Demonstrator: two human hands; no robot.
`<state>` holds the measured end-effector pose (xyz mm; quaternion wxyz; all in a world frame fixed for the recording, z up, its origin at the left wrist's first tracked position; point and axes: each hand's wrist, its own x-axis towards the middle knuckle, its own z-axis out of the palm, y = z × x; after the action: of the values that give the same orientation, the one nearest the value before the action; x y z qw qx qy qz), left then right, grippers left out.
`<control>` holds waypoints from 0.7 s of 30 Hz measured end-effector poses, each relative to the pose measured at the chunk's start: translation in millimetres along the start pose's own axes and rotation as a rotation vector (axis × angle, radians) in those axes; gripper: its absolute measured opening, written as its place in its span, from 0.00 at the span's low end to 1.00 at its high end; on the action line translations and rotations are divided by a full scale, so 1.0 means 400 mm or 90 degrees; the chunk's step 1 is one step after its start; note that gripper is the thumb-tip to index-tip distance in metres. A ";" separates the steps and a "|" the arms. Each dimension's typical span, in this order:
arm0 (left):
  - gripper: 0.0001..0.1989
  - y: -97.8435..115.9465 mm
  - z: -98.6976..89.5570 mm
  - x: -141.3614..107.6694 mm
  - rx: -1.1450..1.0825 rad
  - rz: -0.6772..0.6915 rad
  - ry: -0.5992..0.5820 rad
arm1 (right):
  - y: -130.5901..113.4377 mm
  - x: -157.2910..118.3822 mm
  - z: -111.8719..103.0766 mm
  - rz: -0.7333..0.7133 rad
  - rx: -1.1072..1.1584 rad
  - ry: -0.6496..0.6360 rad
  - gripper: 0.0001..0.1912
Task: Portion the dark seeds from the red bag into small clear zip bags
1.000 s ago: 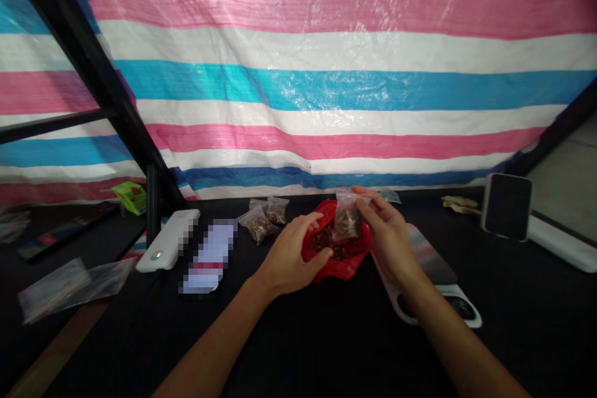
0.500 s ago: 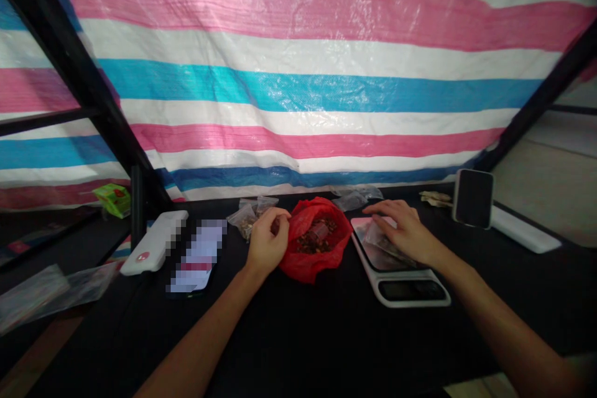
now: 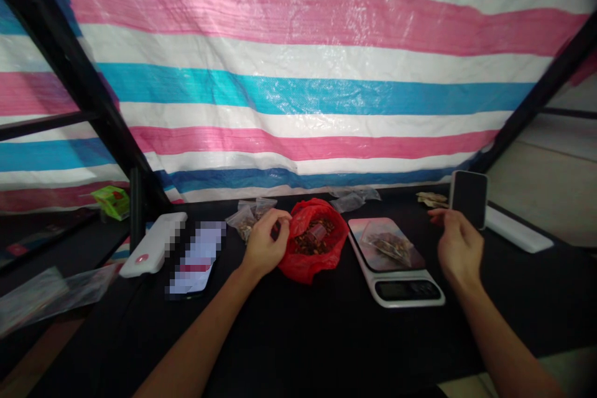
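On the black table (image 3: 298,329), the left hand (image 3: 263,245) lay curled against the rim of a crumpled red plastic bag (image 3: 298,267), its fingertips (image 3: 282,216) touching the plastic, though whether it was clenched there could not be told. The bag held brown dried pieces (image 3: 312,242). To its right, a clear plastic packet (image 3: 387,247) of similar pieces lay on a white digital kitchen scale (image 3: 396,291), its long axis running from upper left to lower right. Further right, the right hand (image 3: 459,249) was raised, released and empty, just beside an upright black panel (image 3: 469,199).
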<state>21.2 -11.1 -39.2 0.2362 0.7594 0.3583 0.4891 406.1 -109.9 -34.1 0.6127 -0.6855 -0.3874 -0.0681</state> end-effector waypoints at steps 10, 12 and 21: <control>0.12 0.023 0.008 -0.015 -0.151 -0.054 -0.100 | -0.003 -0.022 0.018 -0.051 -0.046 -0.174 0.20; 0.12 0.021 0.010 -0.014 -0.139 -0.046 -0.071 | -0.003 -0.019 0.019 -0.061 -0.039 -0.181 0.20; 0.19 -0.048 0.043 -0.008 -0.017 -0.029 0.011 | -0.082 -0.058 -0.002 -0.187 -0.075 -0.369 0.20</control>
<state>30.1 -1.6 -61.9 0.2544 0.7436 0.3708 0.4947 370.3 -122.5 -21.4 0.4197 -0.6474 -0.6358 0.0197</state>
